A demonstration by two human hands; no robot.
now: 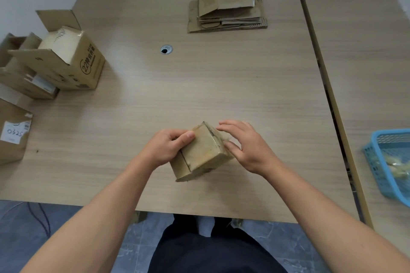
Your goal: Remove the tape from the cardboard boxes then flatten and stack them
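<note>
While between two hands [165, 147] [246, 146], one box [204, 150].

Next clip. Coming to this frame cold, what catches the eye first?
First the small cardboard box near the front edge of the table, gripped by the left hand, with the right hand spreading its fingers at the box's other side. Next come the stack of flattened boxes at the table's far side and the unflattened boxes clustered along its left edge. A blue basket sits at the far right.
</note>
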